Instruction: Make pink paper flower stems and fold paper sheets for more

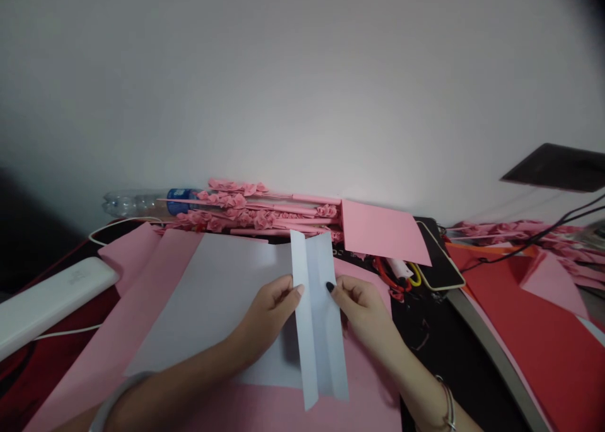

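Observation:
A folded strip of white paper point(320, 318) is held up lengthwise between my two hands, its long side edges creased inward toward the middle. My left hand point(271, 306) pinches its left edge between thumb and fingers. On the opposite edge, my right hand point(357, 299) grips in the same way, a dark nail showing on the thumb. Beneath the strip lies a large white sheet point(212, 299), on top of pink paper point(265, 410). The fingers behind the strip are partly hidden.
Pink paper flowers on stems point(255, 214) lie along the wall beside a clear plastic bottle point(137, 202). A pink sheet point(382, 230), a phone point(439, 255) and scissors point(394, 274) are at the right. Red paper point(524, 318) lies farther right; a white power bank-like block point(57, 299) sits left.

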A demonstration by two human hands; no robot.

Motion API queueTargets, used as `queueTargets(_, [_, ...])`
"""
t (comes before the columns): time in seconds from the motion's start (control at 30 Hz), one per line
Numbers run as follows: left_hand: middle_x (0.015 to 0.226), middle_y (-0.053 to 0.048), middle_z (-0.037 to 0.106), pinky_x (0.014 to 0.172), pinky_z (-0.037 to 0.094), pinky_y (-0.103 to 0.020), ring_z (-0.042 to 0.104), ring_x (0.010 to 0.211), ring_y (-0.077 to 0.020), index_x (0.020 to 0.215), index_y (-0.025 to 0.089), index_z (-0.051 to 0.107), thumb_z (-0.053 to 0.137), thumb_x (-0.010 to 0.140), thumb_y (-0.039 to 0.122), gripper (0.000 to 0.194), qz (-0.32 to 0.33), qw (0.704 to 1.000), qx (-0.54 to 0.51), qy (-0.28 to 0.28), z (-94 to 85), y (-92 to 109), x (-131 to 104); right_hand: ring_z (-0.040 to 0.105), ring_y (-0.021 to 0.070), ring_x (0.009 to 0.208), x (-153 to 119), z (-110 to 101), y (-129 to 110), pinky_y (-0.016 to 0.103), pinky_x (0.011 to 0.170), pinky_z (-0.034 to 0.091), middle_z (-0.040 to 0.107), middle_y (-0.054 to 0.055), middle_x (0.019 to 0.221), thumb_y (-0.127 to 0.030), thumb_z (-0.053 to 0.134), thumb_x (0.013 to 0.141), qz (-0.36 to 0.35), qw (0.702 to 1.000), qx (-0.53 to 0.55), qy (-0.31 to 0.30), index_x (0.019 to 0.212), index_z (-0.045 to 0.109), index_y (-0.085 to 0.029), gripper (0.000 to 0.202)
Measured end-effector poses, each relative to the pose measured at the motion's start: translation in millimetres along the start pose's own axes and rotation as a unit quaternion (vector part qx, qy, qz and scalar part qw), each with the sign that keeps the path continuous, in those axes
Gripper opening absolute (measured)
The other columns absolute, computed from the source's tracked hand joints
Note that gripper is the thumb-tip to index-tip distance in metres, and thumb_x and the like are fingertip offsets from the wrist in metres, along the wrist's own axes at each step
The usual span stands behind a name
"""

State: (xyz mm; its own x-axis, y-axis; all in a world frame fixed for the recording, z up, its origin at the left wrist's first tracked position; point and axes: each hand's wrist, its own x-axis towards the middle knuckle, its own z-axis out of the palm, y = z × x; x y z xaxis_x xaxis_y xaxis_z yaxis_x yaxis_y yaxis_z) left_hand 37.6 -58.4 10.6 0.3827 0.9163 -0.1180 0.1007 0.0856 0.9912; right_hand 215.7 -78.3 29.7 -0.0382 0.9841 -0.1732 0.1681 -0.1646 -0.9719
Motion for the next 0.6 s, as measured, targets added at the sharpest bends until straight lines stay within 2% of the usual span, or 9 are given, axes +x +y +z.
queueTargets(0.07, [0.062, 0.007, 0.032, 0.055, 0.029, -0.025, 0.032, 0.058, -0.0108, 0.067, 0.022, 0.033, 0.052, 0.086, 0.037, 0.031, 0.012, 1.000, -0.014, 0.021, 0.9, -2, 1, 0.044, 0.0079, 0.032, -2, 0, 2, 0.019, 0.035, 0.029, 0.046, -0.007, 0.040, -0.034, 0.053, 0.087, -0.010, 1.000, -0.026, 0.006, 0.059, 0.041, -0.022, 0.034])
queueTargets(0.17, [0.067, 0.008, 0.034, 0.057, 0.031, -0.024, 0.034, 0.059, -0.0107, 0.074, 0.024, 0.030, 0.055, 0.084, 0.031, 0.027, 0.046, 0.996, -0.067, 0.034, 2.6, -5, 2, 0.044, 0.0082, 0.033, -5, 2, 4, 0.019, 0.036, 0.028, 0.046, -0.007, 0.041, -0.035, 0.053, 0.089, -0.031, 0.998, -0.063, 0.003, 0.060, 0.041, -0.022, 0.034])
queueTargets(0.23, [0.068, 0.008, 0.034, 0.058, 0.032, -0.024, 0.035, 0.060, -0.0110, 0.079, 0.024, 0.032, 0.053, 0.086, 0.029, 0.023, 0.059, 0.995, -0.073, 0.029, 2.6, -5, 1, 0.043, 0.0079, 0.033, -6, 3, 5, 0.019, 0.036, 0.028, 0.044, -0.007, 0.042, -0.037, 0.055, 0.088, -0.051, 0.995, -0.082, 0.011, 0.059, 0.040, -0.022, 0.037])
queueTargets(0.3, [0.066, 0.007, 0.035, 0.058, 0.032, -0.025, 0.036, 0.059, -0.0119, 0.082, 0.024, 0.040, 0.048, 0.089, 0.027, 0.011, 0.062, 0.998, -0.025, 0.001, 1.0, -5, 1, 0.043, 0.0079, 0.033, -7, 6, 7, 0.020, 0.036, 0.028, 0.045, -0.007, 0.042, -0.040, 0.057, 0.088, -0.065, 0.995, -0.074, 0.009, 0.058, 0.040, -0.022, 0.039])
queueTargets(0.33, [0.065, 0.006, 0.037, 0.060, 0.032, -0.026, 0.037, 0.060, -0.0125, 0.081, 0.022, 0.044, 0.045, 0.090, 0.026, 0.009, 0.065, 0.998, 0.005, -0.019, 0.0, -4, 0, 0.044, 0.0083, 0.034, -7, 8, 8, 0.020, 0.036, 0.029, 0.047, -0.006, 0.044, -0.043, 0.056, 0.089, -0.066, 0.996, -0.056, -0.004, 0.059, 0.042, -0.022, 0.039])
queueTargets(0.4, [0.066, 0.004, 0.046, 0.065, 0.036, -0.028, 0.044, 0.065, -0.0143, 0.077, 0.020, 0.051, 0.041, 0.090, 0.023, 0.016, 0.078, 0.995, 0.036, -0.057, -1.8, -4, 1, 0.048, 0.0092, 0.035, -7, 12, 10, 0.021, 0.036, 0.033, 0.053, -0.004, 0.048, -0.047, 0.049, 0.093, -0.057, 0.997, -0.002, -0.050, 0.065, 0.047, -0.020, 0.039])
queueTargets(0.47, [0.069, 0.001, 0.054, 0.070, 0.039, -0.030, 0.051, 0.070, -0.0162, 0.074, 0.019, 0.052, 0.040, 0.090, 0.023, 0.020, 0.088, 0.992, 0.017, -0.084, -2.4, -4, 1, 0.049, 0.0094, 0.036, -6, 16, 12, 0.021, 0.037, 0.036, 0.055, -0.004, 0.052, -0.049, 0.044, 0.095, -0.039, 0.993, 0.063, -0.096, 0.072, 0.050, -0.020, 0.038])
queueTargets(0.6, [0.065, 0.000, 0.060, 0.063, 0.041, -0.029, 0.056, 0.063, -0.0161, 0.070, 0.019, 0.050, 0.047, 0.091, 0.033, 0.025, 0.071, 0.992, -0.014, -0.107, -0.5, -6, 1, 0.047, 0.0081, 0.036, -6, 24, 20, 0.020, 0.039, 0.036, 0.055, -0.006, 0.050, -0.048, 0.046, 0.095, -0.029, 0.977, 0.158, -0.138, 0.074, 0.048, -0.021, 0.034])
